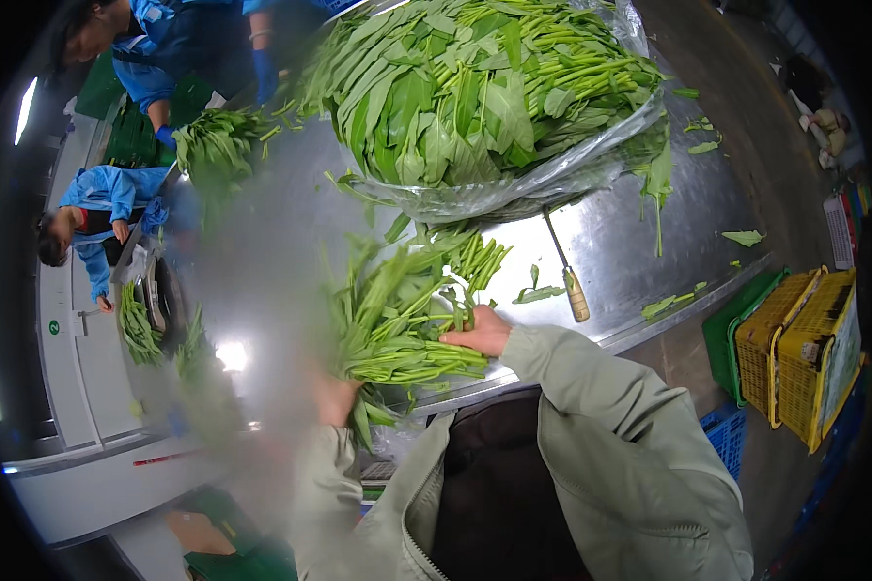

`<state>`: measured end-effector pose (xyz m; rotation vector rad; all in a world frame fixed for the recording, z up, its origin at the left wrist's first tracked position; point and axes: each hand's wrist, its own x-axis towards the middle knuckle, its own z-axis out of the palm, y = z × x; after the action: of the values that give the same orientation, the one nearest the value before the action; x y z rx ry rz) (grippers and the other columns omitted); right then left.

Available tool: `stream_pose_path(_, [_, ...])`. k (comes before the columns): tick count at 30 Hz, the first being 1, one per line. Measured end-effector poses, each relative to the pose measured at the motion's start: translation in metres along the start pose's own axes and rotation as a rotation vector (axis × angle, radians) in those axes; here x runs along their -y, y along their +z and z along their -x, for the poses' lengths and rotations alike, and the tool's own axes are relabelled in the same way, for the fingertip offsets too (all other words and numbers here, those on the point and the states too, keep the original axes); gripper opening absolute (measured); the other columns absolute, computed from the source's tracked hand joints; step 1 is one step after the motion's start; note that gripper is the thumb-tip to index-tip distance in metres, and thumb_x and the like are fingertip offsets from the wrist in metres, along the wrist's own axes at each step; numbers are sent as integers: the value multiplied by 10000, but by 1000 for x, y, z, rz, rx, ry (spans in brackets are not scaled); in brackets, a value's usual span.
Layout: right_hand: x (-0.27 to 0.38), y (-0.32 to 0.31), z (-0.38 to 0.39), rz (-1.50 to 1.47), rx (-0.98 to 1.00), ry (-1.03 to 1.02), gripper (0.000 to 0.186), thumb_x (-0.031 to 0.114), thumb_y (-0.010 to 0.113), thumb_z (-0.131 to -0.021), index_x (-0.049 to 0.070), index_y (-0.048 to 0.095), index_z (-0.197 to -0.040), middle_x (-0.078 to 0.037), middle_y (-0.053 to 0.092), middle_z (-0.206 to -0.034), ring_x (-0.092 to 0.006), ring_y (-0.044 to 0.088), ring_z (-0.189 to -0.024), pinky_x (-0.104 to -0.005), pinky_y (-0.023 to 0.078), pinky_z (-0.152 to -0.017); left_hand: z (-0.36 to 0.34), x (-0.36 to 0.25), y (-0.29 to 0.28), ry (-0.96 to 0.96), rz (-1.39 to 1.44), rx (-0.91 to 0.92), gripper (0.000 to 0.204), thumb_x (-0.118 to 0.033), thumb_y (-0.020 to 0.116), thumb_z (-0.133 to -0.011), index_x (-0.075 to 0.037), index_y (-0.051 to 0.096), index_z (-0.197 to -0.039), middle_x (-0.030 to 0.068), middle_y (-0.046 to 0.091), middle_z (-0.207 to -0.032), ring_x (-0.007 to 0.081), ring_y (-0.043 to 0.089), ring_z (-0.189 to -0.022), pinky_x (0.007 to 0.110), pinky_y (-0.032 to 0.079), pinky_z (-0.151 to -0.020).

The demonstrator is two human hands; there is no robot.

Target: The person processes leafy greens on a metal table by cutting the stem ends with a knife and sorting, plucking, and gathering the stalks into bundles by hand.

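Note:
A loose bunch of water spinach (397, 315) lies across both my hands at the near edge of the metal table. My right hand (482, 332) is closed around its stems on the right side. My left hand (336, 399) grips the leafy side; a hazy patch blurs it and leaves hide its fingertips. Just beyond is a big heap of water spinach (475, 97) in a clear plastic bag (513, 194). A slim dark tool with a wooden handle (576, 295) rests right of the bunch.
Loose leaves (673, 302) are scattered over the metal tabletop (698, 228). Yellow crates (812, 358) and a green crate (741, 334) stand beyond its right edge. At the upper left, a blue-gloved person (189, 58) handles greens; another person in blue (111, 208) works farther left.

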<state>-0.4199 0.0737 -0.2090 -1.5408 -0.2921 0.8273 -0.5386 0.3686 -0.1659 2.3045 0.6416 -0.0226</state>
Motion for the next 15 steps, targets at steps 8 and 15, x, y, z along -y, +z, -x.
stream_pose_path(8, [14, -87, 1, -903, -323, -9, 235, 214, 668, -855, 40, 678, -1012, -28, 663, -848, -83, 561, -703, -231, 448, -689, 30, -34, -14, 100, -28, -37, 1101, 88, 796, -584, -81, 163, -1469, 150, 577, -1175, 232, 603, -1029, 325, 477, -915])
stream_pose_path(15, [87, -45, 15, 486, -379, -122, 622, 365, 691, -809, 6, 487, -1274, -224, 544, -1205, -375, 575, -1038, -418, 457, -896, 39, -56, -19, 260, -287, -205, 1025, 7, 772, -644, -88, 175, -1472, 141, 644, -1059, 240, 652, -950, 322, 506, -838])
